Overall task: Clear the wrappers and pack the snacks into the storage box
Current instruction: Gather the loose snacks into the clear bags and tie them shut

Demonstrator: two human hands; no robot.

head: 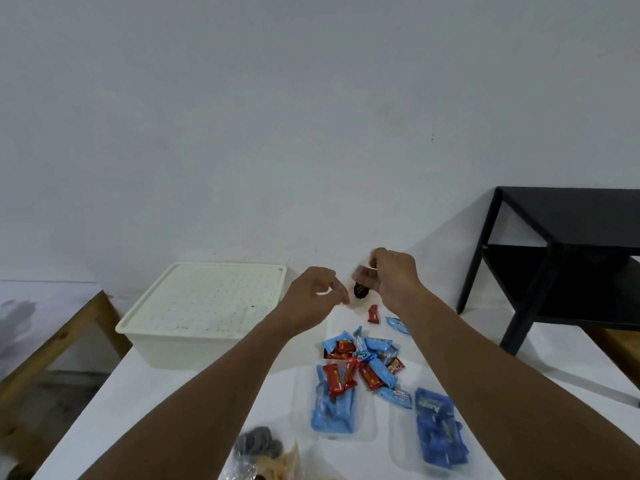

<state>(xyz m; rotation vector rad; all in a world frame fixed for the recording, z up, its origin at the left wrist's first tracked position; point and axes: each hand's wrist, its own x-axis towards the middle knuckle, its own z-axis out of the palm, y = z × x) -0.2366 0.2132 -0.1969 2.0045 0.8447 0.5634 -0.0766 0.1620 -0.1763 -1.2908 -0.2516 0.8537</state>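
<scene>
Close to us, little red and blue snacks (360, 362) lie in a pile on the white table (173, 393). They look light and crinkly, so we should pinch each one by its end. Farther up, our right hand (394, 275) pinches a small dark piece (360, 291), maybe a wrapper; it is blurry. Our left hand (311, 292) is loosely curled and holds nothing. Behind it, the storage box (194, 306) has its lid on.

On my feed the body comes down to two arms. The left forearm (214, 382) is bare along all of its visible length and narrows toward the wrist, and the left hand (313, 292) is bare too. The right forearm (485, 379) and right hand (394, 271) look the same, with the fingers (363, 271) smeared by blur.
</scene>
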